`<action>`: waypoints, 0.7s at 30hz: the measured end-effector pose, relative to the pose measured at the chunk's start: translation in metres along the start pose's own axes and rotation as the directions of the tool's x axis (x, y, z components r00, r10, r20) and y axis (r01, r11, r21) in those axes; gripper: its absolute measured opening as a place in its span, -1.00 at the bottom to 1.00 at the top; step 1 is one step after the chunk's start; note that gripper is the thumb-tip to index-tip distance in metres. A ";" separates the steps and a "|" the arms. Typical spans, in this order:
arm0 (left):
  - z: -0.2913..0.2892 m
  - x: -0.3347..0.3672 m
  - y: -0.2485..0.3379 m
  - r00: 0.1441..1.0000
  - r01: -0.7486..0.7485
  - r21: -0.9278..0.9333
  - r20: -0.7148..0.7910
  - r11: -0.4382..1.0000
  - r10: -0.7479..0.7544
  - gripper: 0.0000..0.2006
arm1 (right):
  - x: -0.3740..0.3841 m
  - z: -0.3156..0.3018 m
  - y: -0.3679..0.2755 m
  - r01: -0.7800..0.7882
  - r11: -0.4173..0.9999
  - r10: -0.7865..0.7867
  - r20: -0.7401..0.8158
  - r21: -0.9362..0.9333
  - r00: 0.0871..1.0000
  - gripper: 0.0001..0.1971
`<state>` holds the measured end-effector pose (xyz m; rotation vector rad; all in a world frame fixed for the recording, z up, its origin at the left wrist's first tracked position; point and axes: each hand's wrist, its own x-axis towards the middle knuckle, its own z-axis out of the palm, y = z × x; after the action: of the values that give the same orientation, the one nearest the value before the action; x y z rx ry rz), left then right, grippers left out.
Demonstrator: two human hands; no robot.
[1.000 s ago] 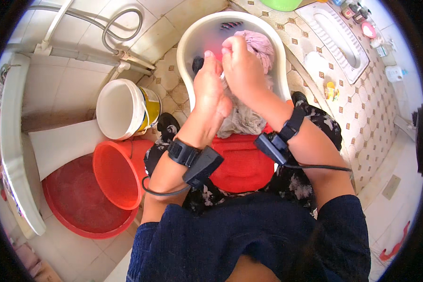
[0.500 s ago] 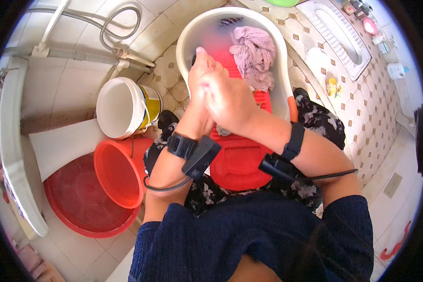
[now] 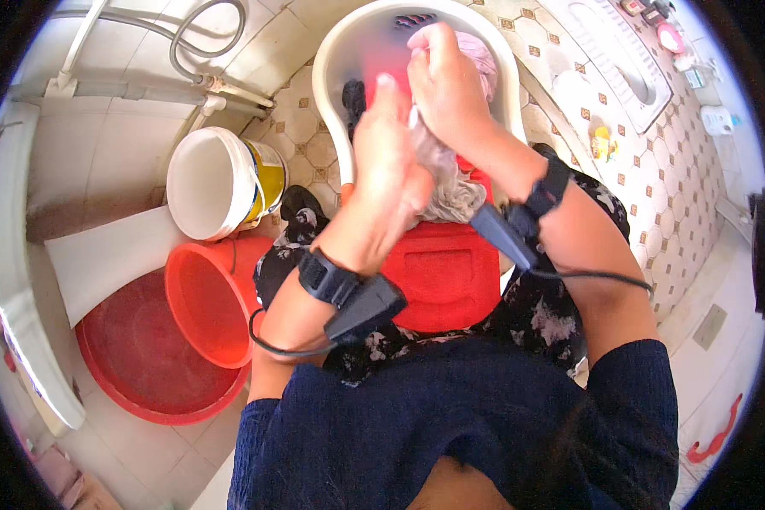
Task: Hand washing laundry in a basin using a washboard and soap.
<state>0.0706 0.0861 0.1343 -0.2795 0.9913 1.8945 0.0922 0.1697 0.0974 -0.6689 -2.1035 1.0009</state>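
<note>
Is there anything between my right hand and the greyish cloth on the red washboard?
Nothing visible: the greyish cloth shows right by your right hand, over the red washboard. The pink cloth is on that hand's far side, not between. I can't see whether your fingers grip the greyish cloth.

Place: a washroom with a tiled floor (image 3: pixel 646 204)
Squat toilet (image 3: pixel 629 72): right of the right hand (image 3: pixel 452 93)
Bottles (image 3: pixel 716 121): farther right of that hand
Pipes (image 3: pixel 136 92): along the wall (image 3: pixel 93 161), left of the left hand (image 3: pixel 387 157)
</note>
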 end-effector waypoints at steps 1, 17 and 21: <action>-0.001 0.000 0.004 1.000 -0.012 0.001 -0.002 1.000 0.012 -0.65 | 0.003 0.003 -0.004 0.009 1.000 -0.009 0.001 0.009 1.000 -0.83; -0.067 0.054 0.031 0.516 0.247 -0.138 0.856 0.959 -0.010 -0.64 | -0.048 -0.005 -0.062 0.481 0.864 -0.501 0.170 0.149 0.848 -0.78; 0.000 0.003 0.010 0.987 -0.154 0.097 -0.031 0.983 0.158 -0.68 | -0.009 -0.008 -0.019 0.217 0.963 -0.211 0.056 -0.160 0.976 -0.79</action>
<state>0.0603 0.0858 0.1375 -0.1882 1.1539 1.9828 0.1008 0.1563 0.1126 -0.4910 -2.2544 0.7313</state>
